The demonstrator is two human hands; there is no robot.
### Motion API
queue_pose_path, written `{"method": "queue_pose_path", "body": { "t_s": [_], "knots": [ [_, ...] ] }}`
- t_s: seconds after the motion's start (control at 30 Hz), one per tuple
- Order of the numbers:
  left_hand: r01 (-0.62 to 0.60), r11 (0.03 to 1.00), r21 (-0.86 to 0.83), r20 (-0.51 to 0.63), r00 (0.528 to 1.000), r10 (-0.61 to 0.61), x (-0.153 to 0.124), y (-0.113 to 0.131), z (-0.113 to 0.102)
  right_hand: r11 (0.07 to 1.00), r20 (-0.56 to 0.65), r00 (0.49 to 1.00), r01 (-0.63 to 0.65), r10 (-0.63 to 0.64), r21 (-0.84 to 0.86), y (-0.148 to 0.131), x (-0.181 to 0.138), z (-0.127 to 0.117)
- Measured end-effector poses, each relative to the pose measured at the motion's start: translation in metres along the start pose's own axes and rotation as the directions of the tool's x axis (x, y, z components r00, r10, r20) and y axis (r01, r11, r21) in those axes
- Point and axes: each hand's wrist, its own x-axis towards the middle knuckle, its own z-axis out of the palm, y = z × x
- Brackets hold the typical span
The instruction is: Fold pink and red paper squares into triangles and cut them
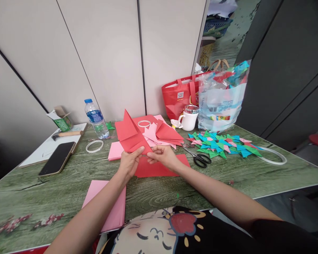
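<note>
Presently I see the creased red paper (129,131) slanting away and leftward, left hand (131,161) nearer its peak, right hand (162,157) also pinching its near edge.

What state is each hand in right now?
Left hand: closed, holding the folded red paper.
Right hand: closed, holding the same paper's lower right corner.

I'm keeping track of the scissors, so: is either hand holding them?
No, the scissors lie on the table while the left hand and right hand hold a folded red sheet.
</note>
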Motion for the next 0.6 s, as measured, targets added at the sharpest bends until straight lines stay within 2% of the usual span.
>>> {"method": "queue_pose_path", "body": {
  "t_s": [0.2,0.37,0.6],
  "knots": [
    [0.073,0.997,0.033,-0.005,0.997,-0.073,0.0001,0.0019,-0.0012,0.998,-0.006,0.999,-0.045,0.046,0.041,0.0001,-0.0013,0.0014],
    [0.096,0.994,0.057,0.096,0.99,-0.101,0.0009,0.0053,-0.0018,0.998,-0.001,0.999,-0.052,0.052,0.038,-0.0007,-0.0021,0.0018],
    [0.072,0.996,0.046,0.014,0.997,-0.073,0.0002,0.0024,-0.0004,0.999,0.012,1.0,-0.021,0.02,0.042,0.0021,-0.0017,0.0025]
  ]
}}
